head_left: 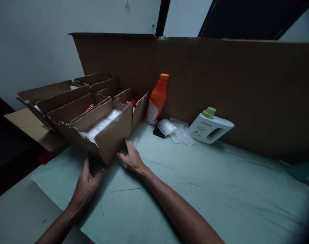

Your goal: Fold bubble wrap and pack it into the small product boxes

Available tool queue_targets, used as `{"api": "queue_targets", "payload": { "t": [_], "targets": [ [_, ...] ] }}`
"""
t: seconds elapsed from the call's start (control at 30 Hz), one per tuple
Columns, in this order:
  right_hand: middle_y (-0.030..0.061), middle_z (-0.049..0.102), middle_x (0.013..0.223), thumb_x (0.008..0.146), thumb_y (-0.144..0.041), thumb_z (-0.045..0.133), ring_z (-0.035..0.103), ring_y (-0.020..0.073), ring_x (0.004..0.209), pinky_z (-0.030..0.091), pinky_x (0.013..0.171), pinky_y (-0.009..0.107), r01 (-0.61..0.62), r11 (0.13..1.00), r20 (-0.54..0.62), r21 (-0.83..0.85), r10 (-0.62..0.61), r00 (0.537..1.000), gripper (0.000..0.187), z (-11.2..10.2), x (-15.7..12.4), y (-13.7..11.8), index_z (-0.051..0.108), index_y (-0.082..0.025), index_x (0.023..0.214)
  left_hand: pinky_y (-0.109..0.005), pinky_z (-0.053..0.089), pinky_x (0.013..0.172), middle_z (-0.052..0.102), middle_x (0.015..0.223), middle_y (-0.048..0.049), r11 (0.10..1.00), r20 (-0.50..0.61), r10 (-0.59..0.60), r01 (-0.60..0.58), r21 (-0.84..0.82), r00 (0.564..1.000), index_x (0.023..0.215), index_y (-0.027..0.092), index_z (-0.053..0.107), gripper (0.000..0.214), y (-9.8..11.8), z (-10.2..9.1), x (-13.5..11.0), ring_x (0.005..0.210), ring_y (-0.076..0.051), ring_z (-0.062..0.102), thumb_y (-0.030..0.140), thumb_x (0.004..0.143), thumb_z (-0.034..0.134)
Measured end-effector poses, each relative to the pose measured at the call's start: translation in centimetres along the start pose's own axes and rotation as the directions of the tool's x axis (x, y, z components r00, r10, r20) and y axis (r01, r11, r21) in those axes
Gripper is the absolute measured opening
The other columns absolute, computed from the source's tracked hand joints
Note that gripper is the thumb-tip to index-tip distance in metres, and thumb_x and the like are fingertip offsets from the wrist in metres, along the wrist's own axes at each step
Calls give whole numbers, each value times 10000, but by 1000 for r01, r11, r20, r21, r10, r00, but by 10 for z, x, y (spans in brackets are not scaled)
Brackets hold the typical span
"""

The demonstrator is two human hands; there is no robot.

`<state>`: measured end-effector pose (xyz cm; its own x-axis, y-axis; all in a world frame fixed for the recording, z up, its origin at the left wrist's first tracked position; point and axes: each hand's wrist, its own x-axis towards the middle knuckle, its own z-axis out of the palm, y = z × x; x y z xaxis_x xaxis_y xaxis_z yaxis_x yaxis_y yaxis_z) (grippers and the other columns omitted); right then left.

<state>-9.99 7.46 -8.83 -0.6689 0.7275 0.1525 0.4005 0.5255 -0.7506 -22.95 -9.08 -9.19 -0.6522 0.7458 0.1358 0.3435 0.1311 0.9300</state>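
A cardboard organizer box (116,132), divided into several compartments, sits slanted at the table's left side. My left hand (85,186) is at its near lower corner, thumb and fingers around the bottom edge, slightly blurred. On the box's right lower side, my right hand (131,156) presses with fingers and thumb; some fingertips are hidden. Both hands grip the box low down. Bubble-wrapped packing (103,125) fills the nearest compartment. Small red items, one a red packet (90,107), show in other compartments, too small to name.
An orange bottle (158,100) stands behind the box. Right of it lie a dark flat object (158,132), bubble wrap (178,130) and a white jug with a green cap (210,127). A tall cardboard panel (233,84) borders the green-covered table (195,196). Another cardboard piece (35,127) is at left.
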Motion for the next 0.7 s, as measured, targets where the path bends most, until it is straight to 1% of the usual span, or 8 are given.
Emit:
{"api": "queue_targets", "payload": {
  "t": [0.07,0.13,0.2,0.27,0.43,0.6,0.63,0.7],
  "targets": [
    [206,412,1567,842,-314,687,412,325,1423,350,1163,483,59,993,25,-103,-56,998,740,7,-6,-3,406,-119,1498,-527,373,1180,527,1488,-154,999,-4,-8,8,53,1000,1511,199,390,736,-8,2,-1,1414,-330,463,460,864,624],
    [211,437,1548,881,-313,660,432,309,1395,356,1151,469,142,952,47,-271,-134,990,637,12,-16,-6,472,-90,1448,-517,398,1159,519,1491,-177,991,-11,15,-14,134,1000,1493,166,413,728,-19,5,-8,1402,-341,472,457,855,607],
    [205,484,1507,920,-335,631,445,295,1367,365,1133,445,210,896,61,-392,-203,977,544,16,-26,-7,531,-78,1389,-515,413,1146,520,1485,-193,971,-13,73,-68,229,997,1467,141,444,711,-29,8,-19,1396,-353,476,470,852,584],
    [191,515,1476,946,-362,607,431,292,1366,362,1123,440,260,853,77,-453,-254,964,498,18,-37,-9,555,-90,1360,-510,453,1112,555,1446,-196,944,22,140,-140,298,990,1426,130,491,680,-36,10,-28,1355,-355,518,489,853,560],
    [157,570,1398,976,-462,553,428,296,1352,349,1109,437,319,777,121,-542,-303,945,406,18,-67,-15,624,-138,1211,-479,513,1041,642,1325,-162,883,119,268,-293,368,956,1338,150,576,595,-35,8,-31,1251,-334,596,487,850,530],
    [147,529,1450,966,-472,564,430,285,1341,352,1093,428,363,761,135,-537,-347,928,479,12,-115,-20,544,-144,1315,-409,587,776,637,1267,-167,857,126,257,-287,428,958,1344,120,560,629,-24,2,-29,1065,-315,653,505,850,499],
    [146,527,1454,959,-469,574,430,284,1341,353,1091,429,373,761,142,-530,-354,924,487,11,-126,-21,538,-147,1323,-400,586,762,636,1254,-162,854,123,263,-290,432,957,1328,121,570,614,-22,2,-31,1049,-308,653,503,852,496],
    [143,528,1456,947,-472,587,438,282,1332,353,1092,430,395,766,152,-508,-372,916,500,8,-145,-22,540,-150,1327,-408,584,824,632,1246,-153,845,125,304,-328,423,944,1267,138,607,546,-18,3,-36,1108,-311,635,477,855,497]
  ]
}}
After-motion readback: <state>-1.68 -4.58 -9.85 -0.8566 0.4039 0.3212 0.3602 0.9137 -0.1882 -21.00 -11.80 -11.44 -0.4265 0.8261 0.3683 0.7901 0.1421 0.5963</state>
